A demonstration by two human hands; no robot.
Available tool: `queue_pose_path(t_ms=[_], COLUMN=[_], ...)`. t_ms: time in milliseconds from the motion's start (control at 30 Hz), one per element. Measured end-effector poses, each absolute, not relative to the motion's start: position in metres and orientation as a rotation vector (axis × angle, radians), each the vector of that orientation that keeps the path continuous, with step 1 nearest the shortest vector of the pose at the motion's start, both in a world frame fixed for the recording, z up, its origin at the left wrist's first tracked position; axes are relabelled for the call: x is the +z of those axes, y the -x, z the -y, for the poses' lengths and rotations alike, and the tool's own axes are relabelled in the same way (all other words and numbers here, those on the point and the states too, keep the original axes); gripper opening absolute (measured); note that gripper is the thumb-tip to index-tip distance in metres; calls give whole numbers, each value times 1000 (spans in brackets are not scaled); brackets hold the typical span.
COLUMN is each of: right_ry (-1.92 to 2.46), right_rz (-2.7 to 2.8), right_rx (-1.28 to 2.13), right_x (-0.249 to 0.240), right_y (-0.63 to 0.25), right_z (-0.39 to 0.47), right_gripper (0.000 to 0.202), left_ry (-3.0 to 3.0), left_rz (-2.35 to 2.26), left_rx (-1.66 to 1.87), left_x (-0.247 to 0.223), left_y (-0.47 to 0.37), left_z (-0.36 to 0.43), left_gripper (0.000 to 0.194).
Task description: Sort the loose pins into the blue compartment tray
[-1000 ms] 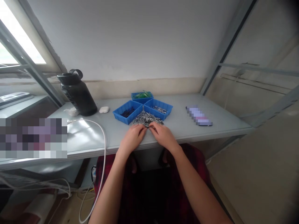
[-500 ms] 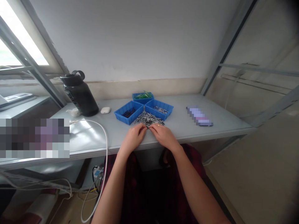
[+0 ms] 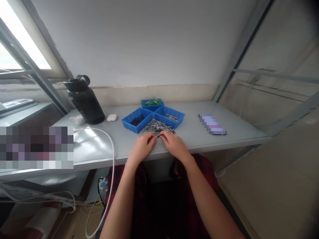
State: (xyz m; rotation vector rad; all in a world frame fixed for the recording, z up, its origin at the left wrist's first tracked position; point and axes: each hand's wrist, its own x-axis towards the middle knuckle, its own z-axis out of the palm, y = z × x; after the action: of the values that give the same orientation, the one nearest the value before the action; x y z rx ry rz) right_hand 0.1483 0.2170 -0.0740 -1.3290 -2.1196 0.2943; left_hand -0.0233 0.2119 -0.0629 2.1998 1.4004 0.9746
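My left hand (image 3: 142, 146) and my right hand (image 3: 174, 145) meet fingertip to fingertip at the table's front edge. Both are closed in a pinch, with something small and dark between the tips that is too tiny to name. Right behind the fingers lies a loose pile of thin silvery metal pins (image 3: 159, 125), nail-like in shape. Around the pile stand blue bins: the left bin (image 3: 126, 124) contains small dark pieces, the right bin (image 3: 179, 120) has silvery pins, and the back bin (image 3: 152, 108) carries green pieces.
A large dark water bottle (image 3: 87, 104) stands at the left beside a white earphone case (image 3: 112, 117). On the right lies a phone (image 3: 213, 124), its screen blurred. A white cable (image 3: 113, 152) hangs over the front edge of the table (image 3: 199, 141). Metal posts frame both sides.
My fingers have shifted very slightly at the edge of the pile, still pinched together. The bins and other objects stay in place; the camera view has moved a little.
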Motion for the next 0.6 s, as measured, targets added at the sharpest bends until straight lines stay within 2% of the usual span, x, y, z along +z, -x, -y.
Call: queue_pose_path(t_ms=[167,433,600], right_ry=[1298,1279,1285], right_rz=[2108,2137,2134], right_rx=[338,303,298], right_x=[-74,-76,-75], right_y=[-149,-149,-150], right_z=[-217,-219,-218], right_gripper=[19,26,22], left_ry=[-2218,-2210,-2181], left_rz=[-1369,-1375,-1394], left_rx=[960,1021,998], left_x=[-62,-63,-64], left_y=[25,26,26], left_z=[-212,-213,-213], left_gripper=[21,21,20])
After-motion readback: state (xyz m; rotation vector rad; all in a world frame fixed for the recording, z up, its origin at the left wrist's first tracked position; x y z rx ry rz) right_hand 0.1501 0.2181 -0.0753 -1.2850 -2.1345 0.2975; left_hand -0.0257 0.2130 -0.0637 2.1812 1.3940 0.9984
